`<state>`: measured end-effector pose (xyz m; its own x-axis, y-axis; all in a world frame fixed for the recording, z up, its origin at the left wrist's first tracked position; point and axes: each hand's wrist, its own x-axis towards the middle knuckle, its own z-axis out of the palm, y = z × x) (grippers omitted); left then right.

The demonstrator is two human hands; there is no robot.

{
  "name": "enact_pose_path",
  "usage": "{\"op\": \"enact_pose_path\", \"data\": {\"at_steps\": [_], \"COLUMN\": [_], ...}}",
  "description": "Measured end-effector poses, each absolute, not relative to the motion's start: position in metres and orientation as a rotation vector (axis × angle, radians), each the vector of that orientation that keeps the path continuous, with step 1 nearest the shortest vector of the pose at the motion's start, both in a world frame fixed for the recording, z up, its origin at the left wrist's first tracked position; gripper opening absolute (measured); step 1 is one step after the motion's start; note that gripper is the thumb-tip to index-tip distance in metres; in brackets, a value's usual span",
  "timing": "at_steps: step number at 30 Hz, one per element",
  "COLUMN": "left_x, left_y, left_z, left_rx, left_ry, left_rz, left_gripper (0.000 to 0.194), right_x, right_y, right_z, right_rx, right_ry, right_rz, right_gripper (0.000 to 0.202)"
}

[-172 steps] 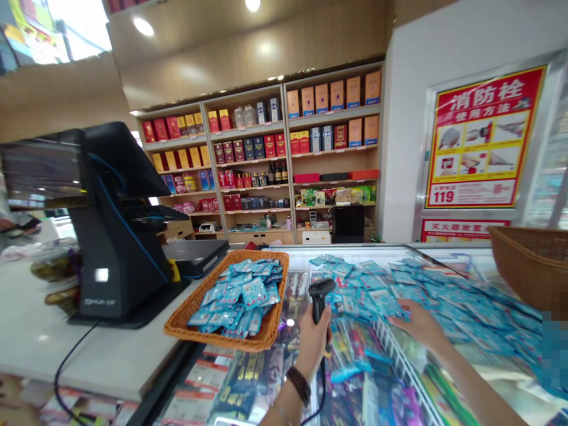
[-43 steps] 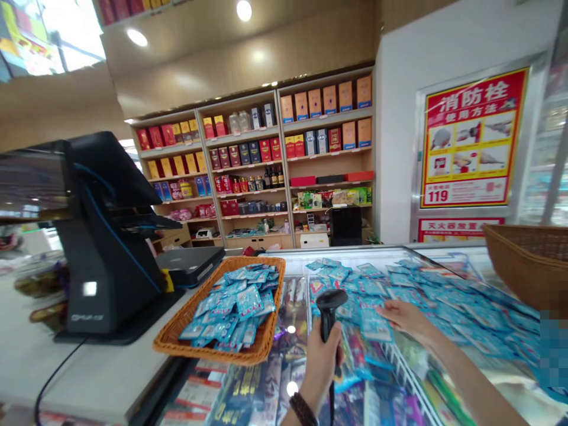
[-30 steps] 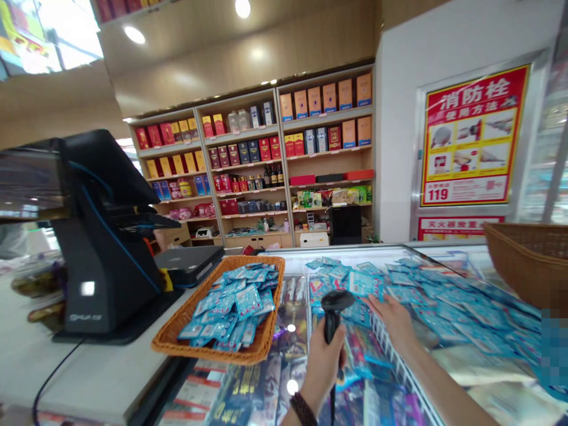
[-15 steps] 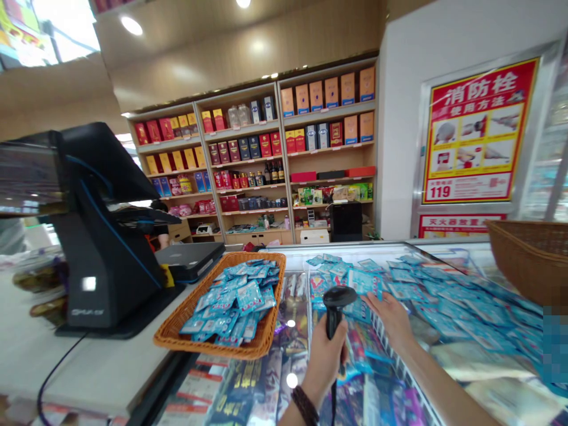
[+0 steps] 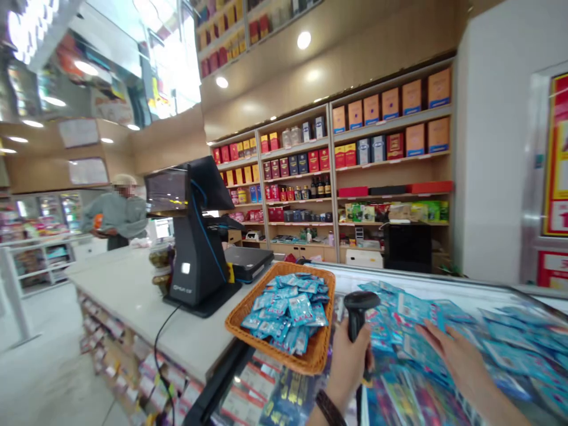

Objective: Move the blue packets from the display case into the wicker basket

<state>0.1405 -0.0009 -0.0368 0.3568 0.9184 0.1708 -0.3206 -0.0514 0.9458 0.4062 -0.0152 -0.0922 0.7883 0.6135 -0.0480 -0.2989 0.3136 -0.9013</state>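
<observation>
My left hand [image 5: 350,352], with a dark bracelet at the wrist, is closed around the handle of a black barcode scanner [image 5: 361,302]. The scanner's head is on top, and a cord hangs below the hand. To the right, the fingers of my right hand [image 5: 457,355] are at the edge of a small blue packet [image 5: 415,306] and appear to pinch it; motion blurs the fingertips. Many similar blue packets [image 5: 515,352] lie loose over the glass top around that hand. An orange-brown wicker basket [image 5: 322,361] left of the scanner holds a heap of the same packets.
A black checkout terminal [image 5: 195,254] stands on the white counter [image 5: 119,284], its cable [image 5: 157,349] hanging over the front edge. Behind it is a flat black device [image 5: 251,260]. Shelves of boxed goods [image 5: 297,165] line the back wall. A person [image 5: 118,216] stands at far left.
The view has turned left, so everything sits further right and a person shows at the left. My left hand still grips the scanner; my right hand remains at the blue packet.
</observation>
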Motion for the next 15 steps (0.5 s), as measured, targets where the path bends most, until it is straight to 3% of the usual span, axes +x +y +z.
{"op": "enact_pose_path", "data": {"at_steps": [7, 15], "left_x": [0.037, -0.04], "left_y": [0.036, 0.065], "left_z": [-0.003, -0.015], "left_rx": [1.273, 1.259], "left_ry": [0.851, 0.988], "left_rz": [1.334, 1.499], "left_gripper": [0.077, 0.085], "right_x": [0.311, 0.209], "right_y": [0.069, 0.157], "right_z": [-0.03, 0.008], "right_rx": [-1.108, -1.035], "right_ry": [-0.483, -1.05], "right_rz": [0.823, 0.792], "right_gripper": [0.059, 0.029]}}
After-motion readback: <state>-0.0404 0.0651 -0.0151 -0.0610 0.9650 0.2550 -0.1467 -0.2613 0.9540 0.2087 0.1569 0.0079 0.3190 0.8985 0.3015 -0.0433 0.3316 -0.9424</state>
